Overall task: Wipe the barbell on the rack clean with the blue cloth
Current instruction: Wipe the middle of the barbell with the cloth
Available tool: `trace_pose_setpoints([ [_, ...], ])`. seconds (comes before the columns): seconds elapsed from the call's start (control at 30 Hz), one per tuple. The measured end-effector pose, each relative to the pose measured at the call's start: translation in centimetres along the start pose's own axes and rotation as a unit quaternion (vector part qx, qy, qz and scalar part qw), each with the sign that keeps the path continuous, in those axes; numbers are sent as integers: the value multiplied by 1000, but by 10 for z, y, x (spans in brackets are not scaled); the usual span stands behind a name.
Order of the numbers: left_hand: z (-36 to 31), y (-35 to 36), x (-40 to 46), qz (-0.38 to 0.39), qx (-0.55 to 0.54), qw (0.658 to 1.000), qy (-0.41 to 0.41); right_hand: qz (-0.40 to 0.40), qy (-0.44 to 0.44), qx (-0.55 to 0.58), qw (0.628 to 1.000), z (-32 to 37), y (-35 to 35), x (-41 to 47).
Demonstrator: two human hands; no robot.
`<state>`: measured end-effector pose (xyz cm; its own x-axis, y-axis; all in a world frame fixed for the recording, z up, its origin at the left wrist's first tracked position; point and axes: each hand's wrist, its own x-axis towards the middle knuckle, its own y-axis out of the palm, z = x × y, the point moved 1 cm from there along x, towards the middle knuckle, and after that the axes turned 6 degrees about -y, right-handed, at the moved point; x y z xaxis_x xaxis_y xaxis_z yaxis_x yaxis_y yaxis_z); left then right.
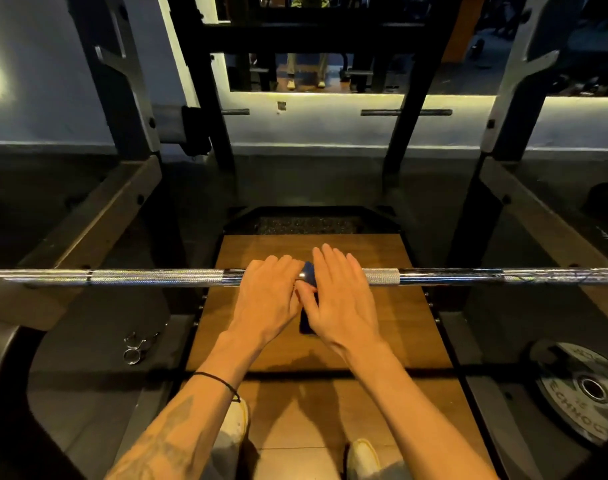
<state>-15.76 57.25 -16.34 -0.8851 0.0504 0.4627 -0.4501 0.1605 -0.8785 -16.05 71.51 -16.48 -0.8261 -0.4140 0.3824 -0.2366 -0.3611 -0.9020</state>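
- The barbell [157, 277] is lying level across the rack [98, 216], running out past both hands to either side.
- The left hand [266, 301] is resting over the middle of the bar, its fingers curling over the top and far side of the steel.
- The right hand [342, 299] is sitting just beside the left, its fingers stretching nearly straight over the bar, thumb reaching in toward the left hand.
- The blue cloth [309, 277] is showing in the narrow gap between the two hands, draping over the bar and hanging down below it; the thumbs are touching it, but whether either hand is truly pinching it cannot be told.
- A wooden platform [399, 327] is lying under the hands, and two pale shoes [363, 457] are standing on it nearer the person.
- Spring collars [136, 348] are lying on the dark floor, off to the left of the left hand.
- A black weight plate [579, 386] is lying flat on the floor, well right of the right hand.
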Motion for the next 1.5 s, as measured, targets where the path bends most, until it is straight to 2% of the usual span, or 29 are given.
trace_pose_setpoints([
  [0.1,4,5,-2,-3,-10,1000,18,15,-18,-40,999,-36,-15,-8],
  [0.23,3,5,-1,-7,-20,1000,20,-36,38,-111,992,-101,-32,-29],
  [0.33,1,3,-2,-8,-22,1000,15,-52,87,-125,987,-132,-47,-43],
  [0.47,-2,4,-3,-4,-14,1000,10,-73,138,-78,985,-95,-39,-32],
  [0.63,-6,2,-4,5,-13,1000,-5,-25,78,-49,995,-6,-8,3],
  [0.7,-7,-1,-3,11,-9,1000,-10,-18,45,-33,998,9,-4,8],
  [0.8,-2,1,-4,-2,-6,1000,13,12,-36,-35,999,-12,-12,1],
  [0.83,-1,3,-5,-9,-6,1000,22,16,-38,-42,998,-28,-18,-5],
  [0.97,-1,7,-5,-23,-4,1000,18,-17,45,-101,994,-109,-41,-31],
  [1.03,-3,7,-7,-27,-9,1000,12,-19,75,-114,990,-127,-48,-41],
  [1.17,-5,7,-6,-32,-30,999,1,-50,110,-79,990,-92,-41,-27],
  [1.33,-10,4,-4,-37,-65,997,-20,-7,34,-14,999,1,-12,11],
  [1.4,-13,0,-6,-33,-78,996,-35,21,0,-1,1000,8,-12,16],
  [1.5,-9,4,-10,-37,-99,994,-28,57,-60,-18,996,-20,-19,9],
])
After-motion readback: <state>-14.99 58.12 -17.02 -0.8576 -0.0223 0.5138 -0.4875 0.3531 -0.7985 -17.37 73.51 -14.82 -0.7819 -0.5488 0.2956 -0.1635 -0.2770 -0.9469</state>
